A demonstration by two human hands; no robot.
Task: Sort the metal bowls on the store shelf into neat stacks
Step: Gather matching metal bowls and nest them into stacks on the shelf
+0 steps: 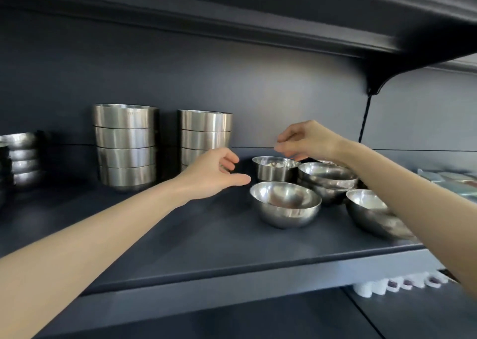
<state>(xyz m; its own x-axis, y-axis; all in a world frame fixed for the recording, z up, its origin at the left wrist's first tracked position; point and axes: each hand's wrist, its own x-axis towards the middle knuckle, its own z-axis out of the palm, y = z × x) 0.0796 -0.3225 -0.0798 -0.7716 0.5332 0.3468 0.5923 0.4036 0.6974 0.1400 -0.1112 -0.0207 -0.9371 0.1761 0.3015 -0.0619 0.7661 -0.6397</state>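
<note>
On the shelf [196,238] I see one bowl stack [126,145] at back left, a second stack [205,129] right of it, and loose bowls [285,207] clustered farther right.

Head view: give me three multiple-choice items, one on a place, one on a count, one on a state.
1. Where does the front round bowl sit relative to the left tall stack?
A. to its left
B. to its right
C. on top of it

2. How many bowls make up the left tall stack?
A. four
B. two
C. seven

3. How does the front round bowl lie?
A. upside down
B. on its side
C. upright, mouth up

Answers:
1 B: it stands on the shelf well to the right of that stack.
2 A: four steel bands show, one above another.
3 C: its shiny inside faces up.
</note>
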